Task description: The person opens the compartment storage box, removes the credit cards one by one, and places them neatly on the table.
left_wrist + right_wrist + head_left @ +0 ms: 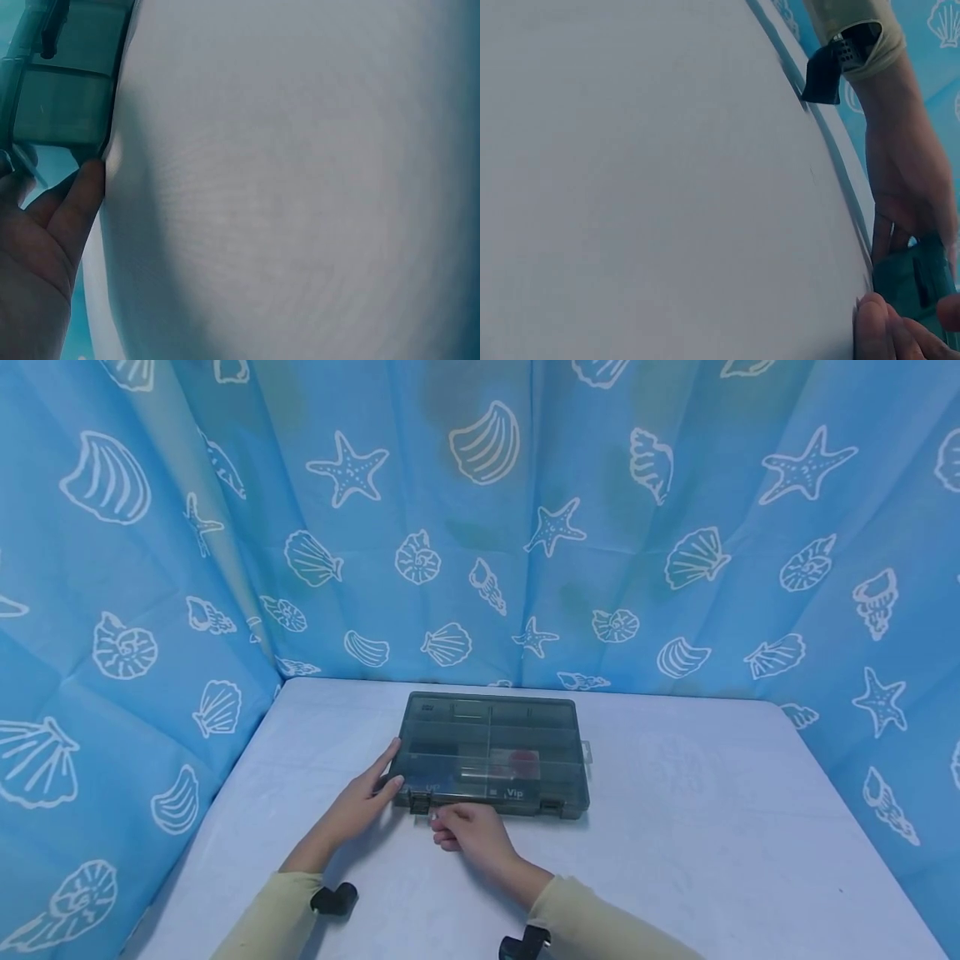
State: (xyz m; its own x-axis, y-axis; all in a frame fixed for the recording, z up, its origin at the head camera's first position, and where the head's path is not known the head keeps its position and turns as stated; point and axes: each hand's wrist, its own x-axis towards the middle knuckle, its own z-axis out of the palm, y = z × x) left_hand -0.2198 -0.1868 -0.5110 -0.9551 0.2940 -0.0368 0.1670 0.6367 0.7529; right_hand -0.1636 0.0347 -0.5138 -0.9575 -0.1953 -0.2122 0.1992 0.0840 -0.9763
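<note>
The plastic case (450, 737), probably light, stiff and slick, best held by its sides, lay near the far edge of the counter (712, 802), left hand (362, 802) spread against it, right hand (477, 837) curled at the front latch (420, 804), pinching or not I couldn't tell.

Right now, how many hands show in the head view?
2: the left hand at the left end of the smoky compartment box, the right hand at its front edge, near the left-hand latch. Both are in plain view.
</note>
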